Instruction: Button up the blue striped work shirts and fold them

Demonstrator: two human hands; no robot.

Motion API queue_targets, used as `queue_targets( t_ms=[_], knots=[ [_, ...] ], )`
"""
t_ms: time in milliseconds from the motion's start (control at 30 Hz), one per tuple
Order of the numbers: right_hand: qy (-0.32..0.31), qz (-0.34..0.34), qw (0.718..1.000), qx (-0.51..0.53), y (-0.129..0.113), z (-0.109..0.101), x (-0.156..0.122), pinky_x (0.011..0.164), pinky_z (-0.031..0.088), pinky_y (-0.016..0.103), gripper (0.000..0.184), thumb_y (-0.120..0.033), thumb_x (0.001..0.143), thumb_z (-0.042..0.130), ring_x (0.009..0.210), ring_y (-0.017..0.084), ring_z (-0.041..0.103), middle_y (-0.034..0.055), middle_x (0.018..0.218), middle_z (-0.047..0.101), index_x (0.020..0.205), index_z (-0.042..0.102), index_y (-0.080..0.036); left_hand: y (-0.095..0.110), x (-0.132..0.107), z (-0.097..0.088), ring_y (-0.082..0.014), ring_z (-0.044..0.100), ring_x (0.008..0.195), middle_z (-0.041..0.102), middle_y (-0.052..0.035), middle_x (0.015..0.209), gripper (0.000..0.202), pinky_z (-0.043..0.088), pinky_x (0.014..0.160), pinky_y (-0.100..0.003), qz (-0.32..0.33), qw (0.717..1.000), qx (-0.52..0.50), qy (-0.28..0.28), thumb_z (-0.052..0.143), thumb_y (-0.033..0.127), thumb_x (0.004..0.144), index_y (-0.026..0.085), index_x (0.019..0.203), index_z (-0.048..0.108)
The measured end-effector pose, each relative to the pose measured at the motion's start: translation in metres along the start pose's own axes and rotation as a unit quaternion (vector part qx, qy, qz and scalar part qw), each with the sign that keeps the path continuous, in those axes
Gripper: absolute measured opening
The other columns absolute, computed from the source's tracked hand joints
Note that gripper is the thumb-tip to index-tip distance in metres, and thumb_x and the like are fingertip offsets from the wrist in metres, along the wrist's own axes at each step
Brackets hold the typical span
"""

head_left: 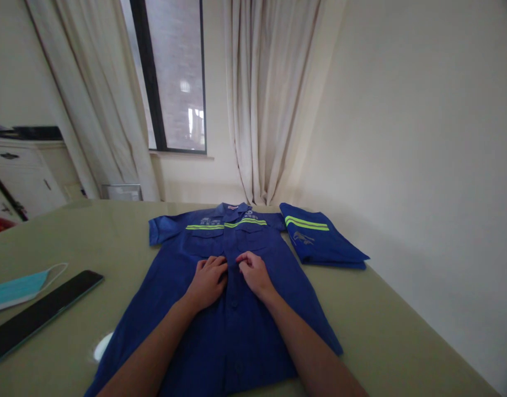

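A dark blue short-sleeved work shirt (166,295) lies front up on the table, its collar toward the window. Yellow-green stripes and grey print cross its chest above two pockets. On the left of the button placket, my left hand (209,281) has its fingers bent and closed at the placket's edge. Just across from it, my right hand (256,275) pinches at the placket with thumb and forefinger. Any button between the fingertips is hidden. A few buttons show lower down the front.
A folded blue garment (336,245) with matching stripes lies at the right, by the wall. To the left are a black phone (46,311) and a light blue face mask (17,291) on the greenish table (124,237). Curtains (265,99) hang behind.
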State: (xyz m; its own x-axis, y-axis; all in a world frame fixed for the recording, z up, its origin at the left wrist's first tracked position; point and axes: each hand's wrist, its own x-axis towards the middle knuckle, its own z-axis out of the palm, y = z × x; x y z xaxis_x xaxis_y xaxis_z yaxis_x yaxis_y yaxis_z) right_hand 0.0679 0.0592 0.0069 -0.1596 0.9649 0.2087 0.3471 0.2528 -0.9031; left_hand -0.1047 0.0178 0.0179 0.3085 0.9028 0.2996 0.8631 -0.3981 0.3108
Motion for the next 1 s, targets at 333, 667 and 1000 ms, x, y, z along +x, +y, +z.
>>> queue_targets(
  t_ms=[333, 667, 1000],
  knots=[
    [-0.009, -0.014, 1.0, -0.01, 0.002, 0.005, -0.001, 0.055, 0.043, 0.022, 0.019, -0.015, 0.071, 0.063, 0.058, 0.013, 0.058, -0.0015, 0.068, 0.066, 0.088, 0.071, -0.017, -0.004, 0.005, 0.001, -0.0227, 0.062, 0.1, 0.07, -0.0045, 0.105, 0.019, 0.046, 0.09, -0.035, 0.013, 0.996, -0.072, 0.043, 0.054, 0.02, 0.096, 0.025, 0.101, 0.072],
    [0.019, -0.028, 0.999, 0.001, 0.0, 0.0, -0.002, 0.055, 0.043, 0.023, 0.011, -0.027, 0.073, 0.068, 0.057, 0.014, 0.059, -0.0001, 0.065, 0.067, 0.079, 0.07, -0.017, -0.01, 0.003, 0.008, -0.021, 0.064, 0.098, 0.071, -0.0031, 0.101, 0.017, 0.05, 0.093, -0.035, 0.02, 0.988, -0.106, 0.112, 0.056, 0.023, 0.097, 0.025, 0.104, 0.071],
    [0.021, -0.13, 0.99, -0.045, -0.001, 0.003, -0.008, 0.06, 0.043, 0.023, 0.013, -0.02, 0.076, 0.062, 0.06, 0.014, 0.057, 0.0002, 0.069, 0.065, 0.081, 0.074, -0.018, -0.004, 0.001, 0.006, -0.0211, 0.069, 0.094, 0.075, -0.0033, 0.098, 0.014, 0.051, 0.087, -0.032, -0.022, 0.996, -0.045, 0.079, 0.058, 0.019, 0.094, 0.023, 0.1, 0.07]
  ],
)
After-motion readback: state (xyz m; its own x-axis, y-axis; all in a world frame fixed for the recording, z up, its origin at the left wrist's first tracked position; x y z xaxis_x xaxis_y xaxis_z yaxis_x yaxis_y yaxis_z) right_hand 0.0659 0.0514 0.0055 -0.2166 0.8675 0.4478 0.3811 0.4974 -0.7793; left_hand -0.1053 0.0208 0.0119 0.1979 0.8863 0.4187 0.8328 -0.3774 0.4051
